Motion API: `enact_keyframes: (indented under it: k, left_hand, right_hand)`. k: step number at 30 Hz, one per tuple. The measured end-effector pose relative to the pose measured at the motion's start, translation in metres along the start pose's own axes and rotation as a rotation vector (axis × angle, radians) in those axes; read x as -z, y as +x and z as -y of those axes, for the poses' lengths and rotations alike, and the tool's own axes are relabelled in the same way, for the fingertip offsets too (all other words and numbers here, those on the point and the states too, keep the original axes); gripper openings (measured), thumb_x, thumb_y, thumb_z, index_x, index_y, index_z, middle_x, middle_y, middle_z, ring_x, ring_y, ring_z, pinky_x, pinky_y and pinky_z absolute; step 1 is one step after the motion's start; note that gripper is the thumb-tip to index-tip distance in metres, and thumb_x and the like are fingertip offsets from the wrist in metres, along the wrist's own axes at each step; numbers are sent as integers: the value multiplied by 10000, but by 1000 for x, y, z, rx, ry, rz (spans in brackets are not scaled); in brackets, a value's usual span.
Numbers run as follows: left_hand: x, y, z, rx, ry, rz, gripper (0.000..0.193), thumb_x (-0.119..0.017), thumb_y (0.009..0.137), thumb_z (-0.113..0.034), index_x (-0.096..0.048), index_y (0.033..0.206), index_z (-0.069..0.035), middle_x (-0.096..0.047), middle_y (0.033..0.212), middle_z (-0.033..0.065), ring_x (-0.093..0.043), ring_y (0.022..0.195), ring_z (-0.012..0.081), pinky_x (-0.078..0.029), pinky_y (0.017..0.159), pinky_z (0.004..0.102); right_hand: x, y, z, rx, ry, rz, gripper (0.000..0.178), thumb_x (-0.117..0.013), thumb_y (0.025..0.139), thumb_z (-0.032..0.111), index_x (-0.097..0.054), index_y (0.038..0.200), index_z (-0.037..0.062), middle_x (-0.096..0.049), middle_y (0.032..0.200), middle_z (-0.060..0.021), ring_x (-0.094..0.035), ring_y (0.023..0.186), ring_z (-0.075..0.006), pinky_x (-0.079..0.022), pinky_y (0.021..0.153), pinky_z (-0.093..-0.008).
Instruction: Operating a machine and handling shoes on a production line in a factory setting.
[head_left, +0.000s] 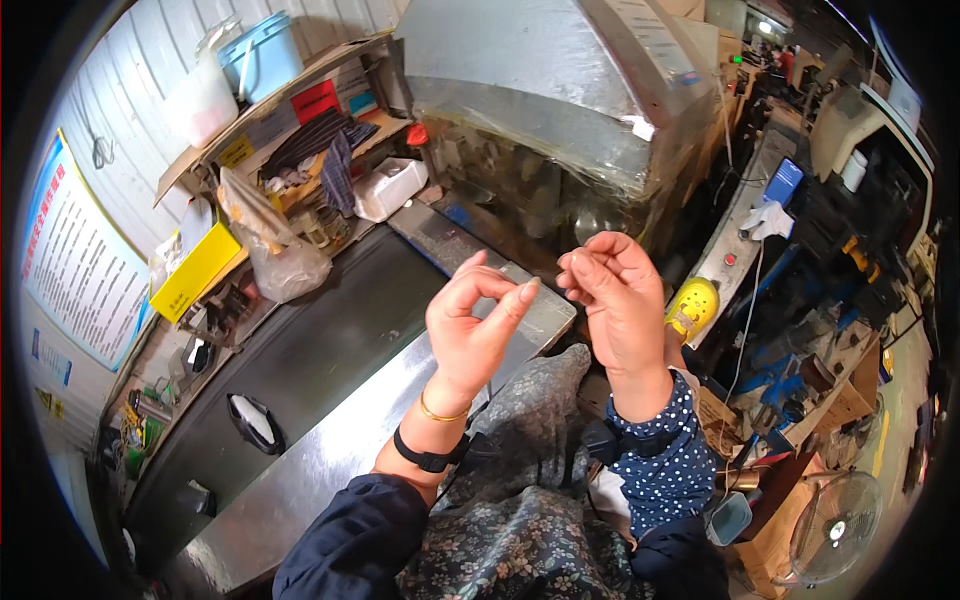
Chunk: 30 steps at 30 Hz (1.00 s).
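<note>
My left hand (468, 325) is raised above the near end of a metal work surface (320, 450), thumb and forefinger drawn into a pinch. Level with it, a short gap to the right, my right hand (625, 315) is also closed, its thumb against curled fingertips. If either hand holds something, it is too small or too hidden to make out. A gold bangle and a black band circle my left wrist; a dotted sleeve covers my right forearm. Beneath the hands lies the floral apron (510, 520) on my lap.
A dark conveyor belt (320, 320) runs along the left, with a black-and-white object (256, 424) on it. Ahead stands a machine (530, 70) wrapped in clear plastic. Left shelves carry a blue bucket (262, 58) and a yellow box (195, 270). A fan (836, 528) stands lower right.
</note>
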<state>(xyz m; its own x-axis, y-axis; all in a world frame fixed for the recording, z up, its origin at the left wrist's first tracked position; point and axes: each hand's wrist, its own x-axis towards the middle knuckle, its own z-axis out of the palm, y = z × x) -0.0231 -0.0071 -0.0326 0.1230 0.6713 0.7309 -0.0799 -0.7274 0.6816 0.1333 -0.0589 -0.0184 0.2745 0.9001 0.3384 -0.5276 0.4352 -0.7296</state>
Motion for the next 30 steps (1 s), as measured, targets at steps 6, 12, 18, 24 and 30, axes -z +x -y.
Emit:
enact_keyframes:
  k: [6, 12, 18, 24, 30]
  left_hand:
    - [38, -31, 36, -37, 169, 362, 132, -721, 891, -128, -675, 806, -38, -674, 775, 66, -654, 777, 222, -444, 1032, 457]
    - [183, -118, 114, 440, 473, 461, 225, -740, 812, -45, -721, 1035, -68, -729, 963, 87, -678, 965, 264, -448, 1037, 437]
    - [408, -214, 159, 691, 1513, -41, 922, -844, 637, -288, -422, 1398, 16, -430, 1377, 310, -430, 1281, 463, -360, 1094, 530]
    - [603, -307, 155, 1256, 985, -798, 884, -870, 626, -347, -510, 1253, 162, -612, 1278, 253, -623, 1156, 313, -495, 973, 367]
    - [535, -249, 174, 1198, 499, -876, 376, -733, 783, -144, -659, 1042, 119, -694, 969, 157, -683, 828, 260, -547, 751, 358]
  right_hand:
    - [11, 8, -9, 73, -133, 38, 215, -677, 889, -8, -598, 1085, 31, -706, 1030, -114, -669, 853, -134, -510, 728, -237]
    - [11, 8, -23, 0, -242, 3, 208, -661, 924, 20, -592, 1119, 27, -686, 1100, -117, -654, 871, -118, -501, 771, -215]
    - [41, 0, -33, -227, -570, 118, 167, -626, 929, 6, -584, 1090, 17, -674, 1042, -85, -626, 857, -116, -490, 779, -224]
    - [55, -72, 32, -472, -853, 154, 191, -613, 875, -62, -582, 1054, -2, -679, 979, -84, -638, 856, -150, -515, 784, -259]
    - [62, -178, 52, -376, -985, -56, 103, -644, 876, -36, -658, 977, -22, -689, 891, -88, -645, 802, -139, -517, 732, -264]
